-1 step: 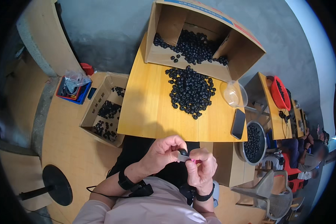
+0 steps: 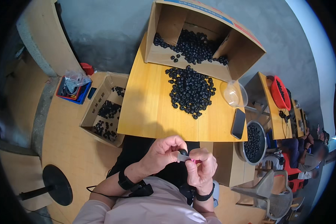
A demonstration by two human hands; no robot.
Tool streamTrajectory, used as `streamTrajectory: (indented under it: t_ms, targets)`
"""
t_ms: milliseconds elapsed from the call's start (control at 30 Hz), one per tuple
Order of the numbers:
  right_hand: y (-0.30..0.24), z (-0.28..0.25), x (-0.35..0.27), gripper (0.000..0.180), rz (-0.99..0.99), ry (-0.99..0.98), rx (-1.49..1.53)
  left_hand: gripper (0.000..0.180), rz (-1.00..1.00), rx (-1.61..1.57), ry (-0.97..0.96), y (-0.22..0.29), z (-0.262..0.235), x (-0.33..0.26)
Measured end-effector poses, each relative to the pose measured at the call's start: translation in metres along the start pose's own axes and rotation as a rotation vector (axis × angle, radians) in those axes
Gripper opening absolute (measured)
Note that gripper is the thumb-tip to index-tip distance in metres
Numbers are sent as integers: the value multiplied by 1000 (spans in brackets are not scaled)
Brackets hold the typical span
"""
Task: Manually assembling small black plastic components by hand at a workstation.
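Black pieces, tan wood, brown cardboard

Between the left grip (image 2: 163,152) and right grip (image 2: 202,167) sits a small black piece (image 2: 183,152) with a grey stub and a pink fleck. Beyond the grips, the bench (image 2: 149,108) is honey-yellow wood, its heap of parts (image 2: 190,90) matte black, the cardboard box (image 2: 198,37) brown with a red-and-blue edge. Far right of the grips, a basin (image 2: 280,92) is red.

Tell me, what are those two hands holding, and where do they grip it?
A small black round piece, pinched between the fingertips of the left hand and right hand; the exact grip spot is hidden.
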State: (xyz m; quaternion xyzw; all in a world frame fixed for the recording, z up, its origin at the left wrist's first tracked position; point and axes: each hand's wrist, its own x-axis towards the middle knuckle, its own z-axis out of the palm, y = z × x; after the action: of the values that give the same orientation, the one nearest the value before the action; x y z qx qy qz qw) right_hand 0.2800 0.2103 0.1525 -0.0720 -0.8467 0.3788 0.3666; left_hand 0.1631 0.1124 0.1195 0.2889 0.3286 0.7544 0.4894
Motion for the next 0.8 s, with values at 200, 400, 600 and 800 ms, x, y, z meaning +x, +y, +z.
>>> streamTrajectory:
  t_ms: [200,400,600,800]
  targets:
    - [2,-2,-2,17,-14,1,-6,14,-23,29,11,3,4,-1]
    - [0,-1,-1,17,-36,1,-24,11,-34,58,33,7,6,-2]
    - [1,-1,0,17,-48,13,-42,9,-37,66,32,6,7,0]
    - [11,-6,5,11,33,84,-167,9,-20,120,-1,8,4,-6]
